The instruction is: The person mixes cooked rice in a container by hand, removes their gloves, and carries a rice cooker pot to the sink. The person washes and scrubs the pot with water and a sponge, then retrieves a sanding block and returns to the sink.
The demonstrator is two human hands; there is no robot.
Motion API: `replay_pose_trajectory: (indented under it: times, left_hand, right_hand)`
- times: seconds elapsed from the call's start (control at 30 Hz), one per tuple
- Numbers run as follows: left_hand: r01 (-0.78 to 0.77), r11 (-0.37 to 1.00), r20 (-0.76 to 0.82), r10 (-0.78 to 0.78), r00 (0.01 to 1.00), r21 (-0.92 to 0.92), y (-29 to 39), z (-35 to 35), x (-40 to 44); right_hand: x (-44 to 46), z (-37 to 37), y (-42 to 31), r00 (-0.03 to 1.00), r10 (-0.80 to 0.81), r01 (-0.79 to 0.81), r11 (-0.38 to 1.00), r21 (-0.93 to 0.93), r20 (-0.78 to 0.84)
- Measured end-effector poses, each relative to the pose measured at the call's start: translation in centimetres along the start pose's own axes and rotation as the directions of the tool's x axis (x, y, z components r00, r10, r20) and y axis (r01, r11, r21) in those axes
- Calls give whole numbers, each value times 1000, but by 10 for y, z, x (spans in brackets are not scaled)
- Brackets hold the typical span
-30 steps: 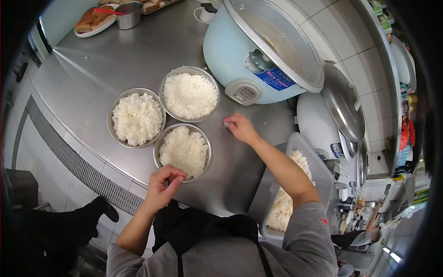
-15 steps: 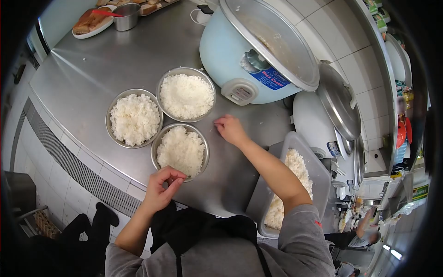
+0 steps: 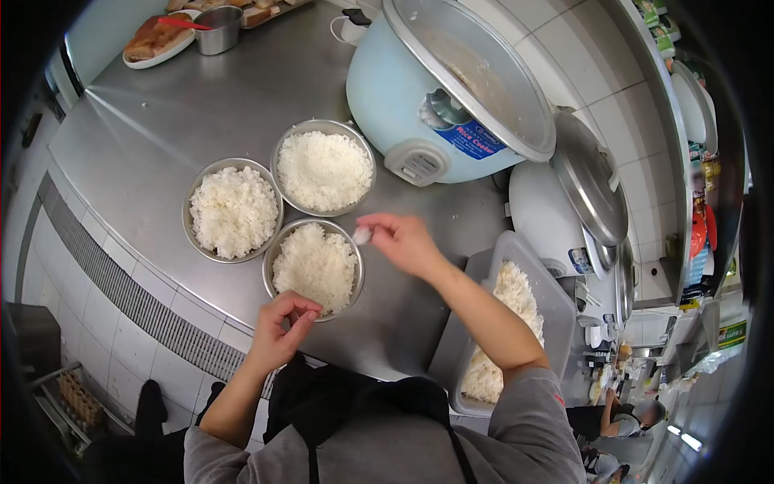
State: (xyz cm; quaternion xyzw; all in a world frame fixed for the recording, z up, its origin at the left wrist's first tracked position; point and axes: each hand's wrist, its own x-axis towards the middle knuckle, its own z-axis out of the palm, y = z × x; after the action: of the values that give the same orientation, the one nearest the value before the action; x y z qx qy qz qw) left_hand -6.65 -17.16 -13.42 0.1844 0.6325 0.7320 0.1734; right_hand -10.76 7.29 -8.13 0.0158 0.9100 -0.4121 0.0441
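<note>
Three round metal bowls heaped with white rice sit close together on the steel counter: a left bowl point(image 3: 191, 223), a back bowl point(image 3: 370, 179) and a near bowl point(image 3: 359, 284). My left hand point(image 3: 280, 327) is at the front rim of the near bowl, its fingers curled with the thumb near the forefinger. What those fingertips hold, if anything, is hidden. Just right of the near bowl, my right hand point(image 3: 405, 244) pinches a small clump of rice point(image 3: 362, 235) above the counter.
A large light-blue rice cooker point(image 3: 383, 105) stands open at the back, beside a second cooker point(image 3: 536, 206) with a metal lid. To my right is a grey plastic tub point(image 3: 556, 323) of rice. A plate of meat point(image 3: 153, 40) and a metal cup point(image 3: 218, 36) are far left.
My right hand has lifted from the counter and shifted slightly toward the near bowl, now with a rice clump in its fingers. The left hand has barely moved. A person's feet at left have shifted.
</note>
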Motion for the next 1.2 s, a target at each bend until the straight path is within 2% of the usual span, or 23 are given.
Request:
replay_pose_trajectory:
  times: [0.03,0.13,0.23,0.37,0.4,0.43,0.47,0.5,0.53,0.6,0.67,0.7,0.73,0.77,0.8,0.83,0.87,0.9,0.93,1.03,1.1,1.13,1.2]
  left_hand:
    - [-7,1000,-6,7,1000,2,0,0,1]
    - [-28,999,-9,28,1000,29,5,1,5]
    - [-59,995,-12,60,998,81,13,2,11]
    - [-78,990,-43,83,996,114,17,-6,9]
    - [-79,989,-53,86,995,123,19,-10,8]
    - [-84,989,-72,94,993,124,20,-14,8]
    - [-89,988,-92,101,991,125,21,-19,8]
    - [-92,988,-107,106,989,126,23,-24,8]
    - [-117,982,-103,134,986,150,30,-30,14]
    - [-238,921,-70,272,960,309,47,-51,39]
    - [-305,802,-64,391,918,514,59,-79,89]
    - [-258,795,-119,380,917,549,63,-87,123]
    - [-238,844,-144,344,928,480,62,-96,161]
    - [-311,775,-68,413,908,550,55,-106,203]
    - [-268,742,-16,350,936,614,47,-112,239]
    - [-296,653,92,328,940,697,30,-118,273]
    - [-331,556,195,290,937,763,11,-122,303]
    - [-409,470,301,291,908,782,-8,-121,326]
    - [-487,383,405,277,871,785,-22,-117,346]
    - [-705,338,701,157,695,623,-34,-83,380]
    - [-754,287,785,7,619,591,-26,-58,395]
    - [-780,262,818,-72,571,568,-19,-47,399]
    - [-865,183,884,-73,462,467,-19,-41,405]
  right_hand:
    - [-8,9,-7,996,-91,92,995,46,-26]
    - [-15,38,-2,934,-355,345,923,-171,-33]
    - [-20,49,-16,924,-381,360,900,-244,-42]
    - [-13,-4,-2,994,-113,112,975,-193,6]
    - [-7,-31,14,988,154,-157,956,-249,-30]
    - [3,-60,45,982,177,-189,869,-457,-70]
    - [12,-89,92,980,163,-199,804,-561,-114]
    - [18,-114,124,923,292,-385,734,-559,-252]
    - [21,-134,162,903,301,-429,593,-682,-306]
    - [37,-155,211,708,621,-643,369,-671,-337]
    - [35,-148,229,831,495,-429,277,-860,-255]
    - [32,-141,230,882,429,-311,216,-925,-197]
    - [30,-136,229,881,394,-377,246,-893,-264]
    - [27,-130,227,874,357,-438,283,-853,-330]
    - [24,-124,218,862,363,-470,314,-825,-353]
    - [22,-118,210,849,369,-502,344,-793,-378]
    - [22,-110,215,791,375,-609,409,-679,-483]
    - [21,-105,220,714,398,-698,464,-545,-576]
    - [21,-104,223,730,395,-683,454,-572,-557]
    - [23,-100,227,761,410,-647,426,-632,-503]
    - [24,-99,222,773,422,-629,408,-662,-474]
    - [25,-98,203,729,458,-684,441,-581,-510]
    - [24,-98,162,622,548,-781,482,-397,-559]
